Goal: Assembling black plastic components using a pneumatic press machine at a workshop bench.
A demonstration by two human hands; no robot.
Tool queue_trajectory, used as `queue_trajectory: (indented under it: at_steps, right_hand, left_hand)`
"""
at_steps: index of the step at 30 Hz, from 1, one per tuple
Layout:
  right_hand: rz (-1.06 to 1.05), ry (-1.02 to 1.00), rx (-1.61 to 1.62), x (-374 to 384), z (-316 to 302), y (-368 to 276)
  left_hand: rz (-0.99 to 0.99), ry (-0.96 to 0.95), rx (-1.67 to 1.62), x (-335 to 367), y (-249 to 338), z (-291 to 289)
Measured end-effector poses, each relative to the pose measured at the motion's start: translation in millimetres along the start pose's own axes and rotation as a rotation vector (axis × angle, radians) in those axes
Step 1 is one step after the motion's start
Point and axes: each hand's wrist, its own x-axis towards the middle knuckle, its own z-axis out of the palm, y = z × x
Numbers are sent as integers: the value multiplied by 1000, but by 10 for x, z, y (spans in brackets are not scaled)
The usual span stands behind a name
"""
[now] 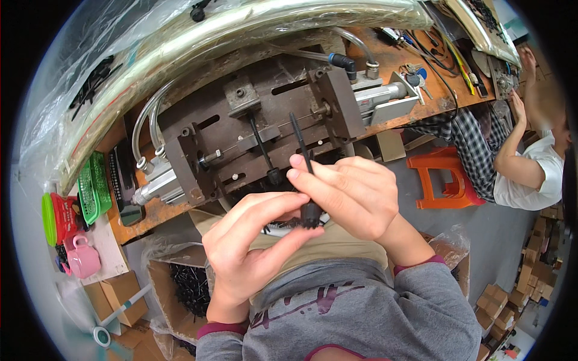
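My right hand (349, 195) pinches the shaft of a black rod-shaped part (310, 212) with a wide toothed end. The thin tip points up and away from me. Around the toothed end my left hand (250, 243) curves, thumb below and fingers above, also gripping it. Just past my hands, a similar black part (260, 144) lies in the dark metal fixture (289, 99), its thin end under a small bolted block (241, 98). What sits beneath my fingers is hidden.
Pneumatic cylinders (158, 186) (380, 95) flank the fixture, with clear hoses. Keys (418, 81) lie on the bench. A carton of black parts (189, 292) stands below left. A pink mug (82, 257) and green basket (95, 189) are left. Another person sits right, by an orange stool (442, 180).
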Motion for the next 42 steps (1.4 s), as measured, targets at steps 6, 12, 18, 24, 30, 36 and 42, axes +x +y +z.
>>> queue_trajectory:
  at_steps: [6,12,18,24,30,36,42]
  right_hand:
    - [-44,12,23,132,76,-39]
    - [-70,56,-11,110,123,105]
    - [234,86,189,59,-2,110]
    - [289,124,418,115,-45,13]
    - [329,160,675,21,-118,40]
    - [431,-76,332,125,-305,-51]
    - [375,-248,230,151,-141,-49]
  left_hand:
    - [-44,62,-136,-39,-3,-72]
    - [-40,122,62,-53,32,-58]
    - [131,149,621,-6,-259,75]
    - [80,102,739,78,-304,127]
    - [16,89,719,98,-281,81]
    - [-57,-75,715,156,-97,-68]
    - [249,148,647,918,102,-506]
